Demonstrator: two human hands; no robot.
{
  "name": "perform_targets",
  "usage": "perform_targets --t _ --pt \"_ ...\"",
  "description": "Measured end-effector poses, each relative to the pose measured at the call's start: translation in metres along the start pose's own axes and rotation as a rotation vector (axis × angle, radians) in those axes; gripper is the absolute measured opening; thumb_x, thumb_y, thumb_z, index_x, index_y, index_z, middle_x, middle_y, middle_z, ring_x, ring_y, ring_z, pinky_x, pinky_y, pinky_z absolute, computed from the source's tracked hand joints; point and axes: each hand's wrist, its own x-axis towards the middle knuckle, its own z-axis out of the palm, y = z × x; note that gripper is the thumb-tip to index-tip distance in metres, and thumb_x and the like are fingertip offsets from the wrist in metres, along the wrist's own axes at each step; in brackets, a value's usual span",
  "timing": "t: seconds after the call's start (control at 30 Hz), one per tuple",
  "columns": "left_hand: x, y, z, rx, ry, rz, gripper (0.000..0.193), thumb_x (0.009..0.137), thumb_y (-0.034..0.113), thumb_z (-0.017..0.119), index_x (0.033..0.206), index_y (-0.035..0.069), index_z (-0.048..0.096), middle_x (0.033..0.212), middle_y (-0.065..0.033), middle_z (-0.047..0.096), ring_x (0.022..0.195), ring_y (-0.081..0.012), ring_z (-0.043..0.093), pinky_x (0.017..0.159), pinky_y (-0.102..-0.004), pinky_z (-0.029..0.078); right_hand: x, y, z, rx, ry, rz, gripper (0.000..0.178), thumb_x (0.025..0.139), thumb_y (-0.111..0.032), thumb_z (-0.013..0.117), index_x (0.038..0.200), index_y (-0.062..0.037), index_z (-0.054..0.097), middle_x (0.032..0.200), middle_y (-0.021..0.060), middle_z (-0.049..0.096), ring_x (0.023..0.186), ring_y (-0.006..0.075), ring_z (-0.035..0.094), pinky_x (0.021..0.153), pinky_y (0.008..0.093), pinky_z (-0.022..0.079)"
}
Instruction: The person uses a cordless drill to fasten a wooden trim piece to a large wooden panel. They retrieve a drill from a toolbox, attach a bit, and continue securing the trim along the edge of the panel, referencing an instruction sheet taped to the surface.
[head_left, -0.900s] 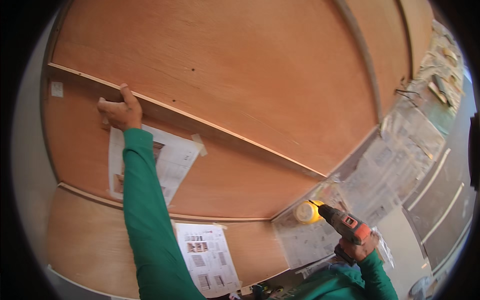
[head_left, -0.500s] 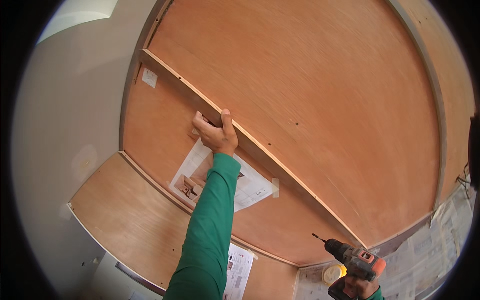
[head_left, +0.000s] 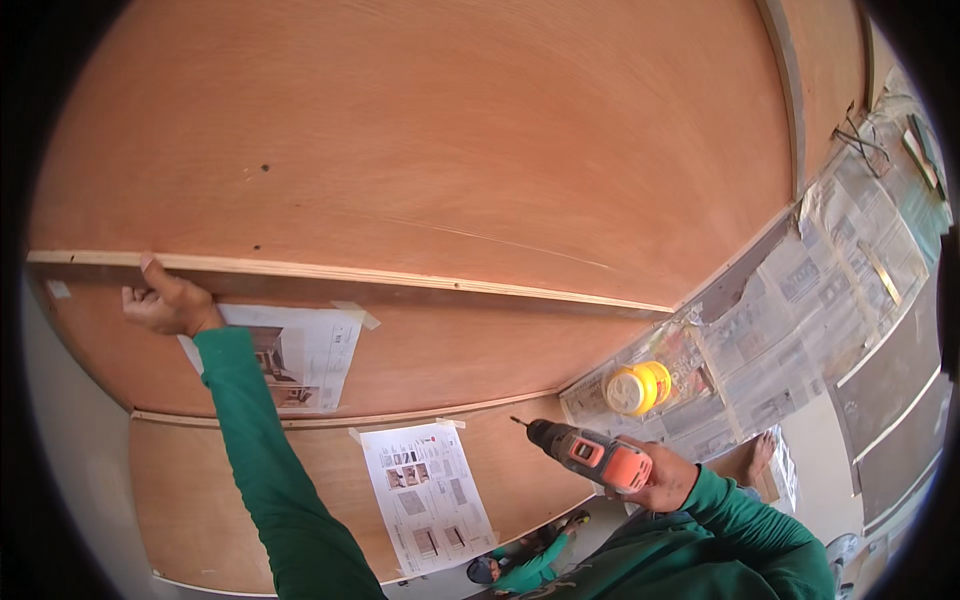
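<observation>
My left hand is closed around a narrow wooden strip that runs across a large reddish-brown plywood panel. Its thumb rests on the strip's pale upper edge, with the fingers curled below. In my right hand is an orange and grey cordless drill, gripped by its handle. A thin bit points up and left from the chuck, apart from the strip. Below the strip, near my left wrist, a printed sheet is taped to the panel. A second printed sheet hangs on the lower wood panel.
A yellow tub with a whitish lid stands right of the drill on newspaper and plastic sheeting. Another person in green is low down at the bottom. A bare foot shows near my right forearm.
The view has turned, so the strip now lies nearly level. My left hand still holds the strip. The drill appears higher and further left, and the tub and the other person have come into fuller view.
</observation>
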Motion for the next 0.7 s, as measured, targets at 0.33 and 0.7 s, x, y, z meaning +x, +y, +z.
perform_targets --t 0.33,0.7 --pt "-0.002 0.014 -0.012 -0.088 -0.057 -0.030 0.062 0.089 0.036 0.074 0.114 -0.016 0.052 0.097 -0.0225 0.064 0.084 -0.0229 0.067 0.071 -0.0316 0.057 0.018 0.002 -0.008 -0.342 0.220 -0.299 0.032 0.084 -0.006 0.073 0.115 -0.0019 0.067 0.101 0.0135 0.069 0.093 0.0271 0.069 0.081 0.0356 0.055" --pt "-0.007 0.016 -0.005 -0.158 -0.018 -0.075 0.039 0.087 0.028 0.071 0.089 -0.009 0.059 0.086 -0.0155 0.064 0.074 -0.0224 0.065 0.063 -0.0348 0.055 0.085 -0.042 -0.034 0.386 0.351 0.083 0.017 0.093 -0.009 0.072 0.109 -0.0041 0.066 0.082 0.0000 0.065 0.071 0.0098 0.060 0.063 0.0307 0.051"
